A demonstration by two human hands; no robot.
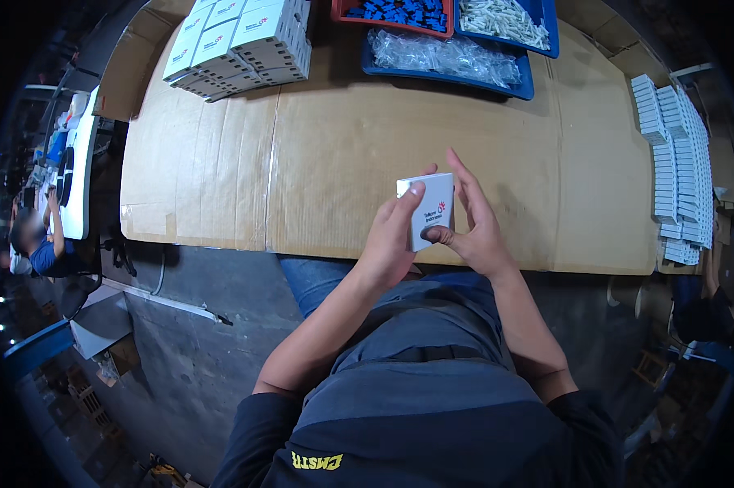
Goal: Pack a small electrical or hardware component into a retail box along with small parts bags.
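A small flat white box (429, 198) with a red emblem and dark print is held upright above the near edge of the cardboard-covered table. My left hand (389, 236) is closed round its left side, thumb on the front face and fingers behind. At its right side, my right hand (482, 234) presses a thumb to the lower front corner. That hand's index finger points up past the box's top, apart from it; the other fingers are mostly hidden.
Stacked white boxes (245, 41) stand at the far left of the table (204, 179). Far right of them are a red bin (446, 34) of blue parts, a blue tray (464, 80) of clear plastic bags and another blue tray (552, 32) of white pieces. Tall white stacks (674, 163) rise at right.
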